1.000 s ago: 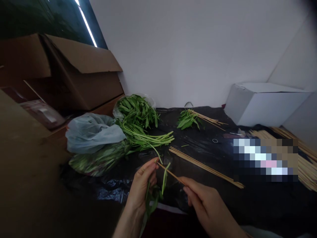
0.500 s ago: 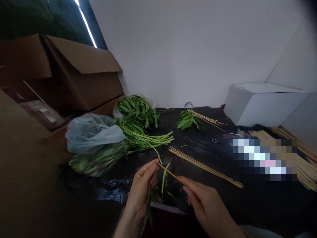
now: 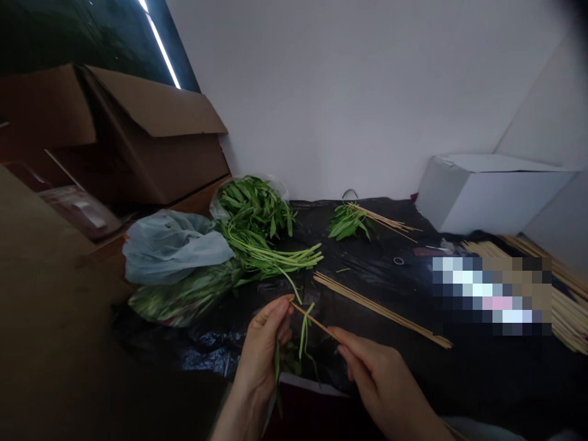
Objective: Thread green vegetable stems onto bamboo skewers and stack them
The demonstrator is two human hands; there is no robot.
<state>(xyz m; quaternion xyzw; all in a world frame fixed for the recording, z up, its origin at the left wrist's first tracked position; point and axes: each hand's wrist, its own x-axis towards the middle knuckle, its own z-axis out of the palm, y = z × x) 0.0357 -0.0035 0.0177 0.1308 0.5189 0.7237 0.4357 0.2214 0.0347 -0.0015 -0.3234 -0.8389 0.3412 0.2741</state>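
Note:
My right hand (image 3: 373, 366) is closed around the lower end of a thin bamboo skewer (image 3: 316, 320), which slants up to the left. At its upper end, the fingertips of my left hand (image 3: 264, 343) pinch a green stem against the tip. A length of green leafy stem (image 3: 304, 337) is threaded on the skewer and dangles between my hands. Leaves hang below my left palm, partly hidden by the fingers. Just beyond my left hand lies a heap of long-stemmed leafy greens (image 3: 275, 256), one stem drooping towards my fingertips.
A row of loose skewers (image 3: 381, 309) lies on black plastic sheeting (image 3: 367, 263). Behind it rest skewers with greens (image 3: 349, 222). Plastic bags (image 3: 174, 245) and a cardboard box (image 3: 156, 153) stand left. At right are a white box (image 3: 500, 196), more sticks (image 3: 569, 321) and a blurred-out patch.
The hanging stem and leaves have swayed slightly. Both hands keep almost the same place and the same grip.

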